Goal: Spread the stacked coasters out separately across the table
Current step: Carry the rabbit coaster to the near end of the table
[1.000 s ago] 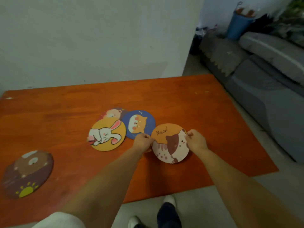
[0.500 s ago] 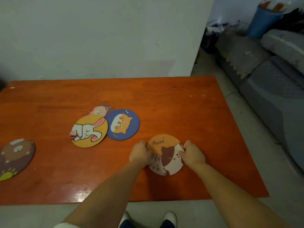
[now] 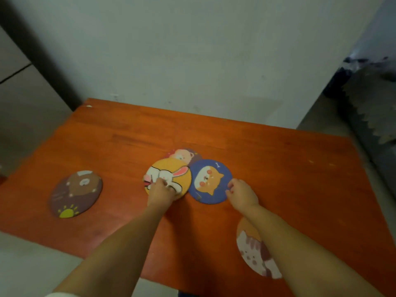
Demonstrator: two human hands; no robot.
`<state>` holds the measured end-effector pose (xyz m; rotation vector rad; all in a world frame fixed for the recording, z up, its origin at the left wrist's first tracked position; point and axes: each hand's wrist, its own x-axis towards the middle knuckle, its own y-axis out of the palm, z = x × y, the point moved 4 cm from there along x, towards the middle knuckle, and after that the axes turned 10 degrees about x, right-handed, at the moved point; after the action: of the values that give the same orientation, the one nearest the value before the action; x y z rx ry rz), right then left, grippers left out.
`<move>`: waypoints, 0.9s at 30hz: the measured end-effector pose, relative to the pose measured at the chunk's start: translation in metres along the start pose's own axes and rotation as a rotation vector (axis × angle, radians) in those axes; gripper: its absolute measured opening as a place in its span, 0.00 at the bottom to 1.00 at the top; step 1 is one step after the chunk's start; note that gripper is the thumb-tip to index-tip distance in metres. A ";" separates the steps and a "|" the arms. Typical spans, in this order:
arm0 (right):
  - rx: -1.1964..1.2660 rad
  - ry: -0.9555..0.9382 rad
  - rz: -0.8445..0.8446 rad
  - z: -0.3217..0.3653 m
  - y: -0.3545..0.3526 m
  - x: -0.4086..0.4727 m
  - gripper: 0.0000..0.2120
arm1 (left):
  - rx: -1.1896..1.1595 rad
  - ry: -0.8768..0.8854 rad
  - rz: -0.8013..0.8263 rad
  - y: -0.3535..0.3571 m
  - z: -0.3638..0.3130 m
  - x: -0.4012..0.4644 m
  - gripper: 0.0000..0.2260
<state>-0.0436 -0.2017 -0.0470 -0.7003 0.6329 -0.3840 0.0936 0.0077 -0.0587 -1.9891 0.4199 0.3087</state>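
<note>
Three coasters overlap mid-table. A yellow rabbit coaster [image 3: 171, 171] lies on top, with a blue dog coaster [image 3: 211, 181] to its right and a pink bear coaster [image 3: 184, 154] half hidden behind them. My left hand [image 3: 160, 189] lies on the rabbit coaster's near part, fingers curled onto it. My right hand [image 3: 242, 191] pinches the right edge of the blue dog coaster. A brown bear coaster [image 3: 76, 194] lies alone at the left. An orange cat coaster [image 3: 250, 249] lies alone near the front right edge, partly under my right forearm.
The orange wooden table [image 3: 289, 168] stands against a pale wall [image 3: 192, 61]. A grey sofa with a zigzag-edged cover [image 3: 377, 116] stands to the right. A dark post and grey panels [image 3: 32, 71] stand at the left.
Both hands let go of the cat coaster, which now lies near the front edge. They moved back to the overlapping coasters, the left onto the rabbit one and the right onto the blue one.
</note>
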 end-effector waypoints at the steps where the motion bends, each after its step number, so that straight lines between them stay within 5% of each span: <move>1: 0.013 -0.012 0.023 0.018 0.011 0.010 0.14 | -0.014 -0.045 -0.020 -0.010 0.011 0.014 0.16; 7: -0.022 0.060 0.020 0.083 0.064 0.052 0.15 | -0.081 -0.237 -0.014 -0.042 0.047 0.081 0.20; 11: 0.050 0.194 0.097 0.096 0.078 0.065 0.22 | -0.152 -0.186 0.100 -0.038 0.039 0.097 0.03; 15: 0.169 0.237 0.137 0.094 0.074 0.068 0.21 | -0.223 -0.202 0.139 -0.038 0.032 0.102 0.07; 22: 0.355 0.249 -0.117 0.049 0.011 0.042 0.15 | -0.417 -0.078 0.233 -0.023 -0.054 0.066 0.16; 27: 0.386 0.314 -0.332 -0.045 -0.059 -0.009 0.16 | -0.378 0.105 0.381 0.038 -0.125 -0.004 0.12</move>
<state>-0.0868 -0.2597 -0.0291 -0.3730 0.7127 -0.9110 0.0780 -0.1197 -0.0333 -2.2927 0.8643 0.5561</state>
